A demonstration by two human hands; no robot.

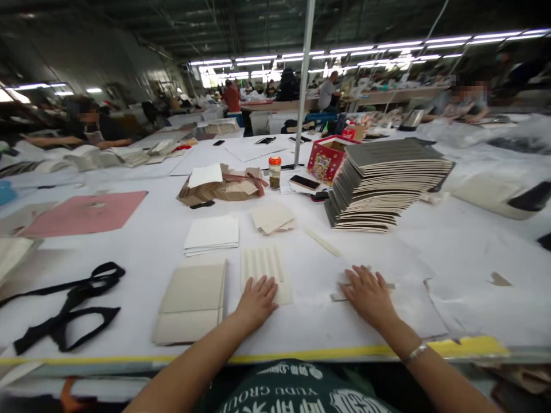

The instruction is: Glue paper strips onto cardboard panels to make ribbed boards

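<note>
My left hand [257, 299] lies flat, fingers spread, on the near end of a row of pale card strips [263, 265] on the white table [142, 246]. My right hand [367, 292] rests palm down, fingers apart, on a white sheet [387, 258] and covers part of a small grey card piece [338, 296]. Neither hand grips anything. A folded grey board [191, 301] lies just left of my left hand. One loose strip [322, 242] lies beyond my right hand.
A tall fanned stack of grey boards [383, 180] stands at the back right, with a red box [323, 158], a phone [304, 182] and a jar [274, 172] near a metal pole [303, 86]. White card stacks [212, 234], black straps [71, 307], a pink sheet [86, 212]. Other people work at surrounding tables.
</note>
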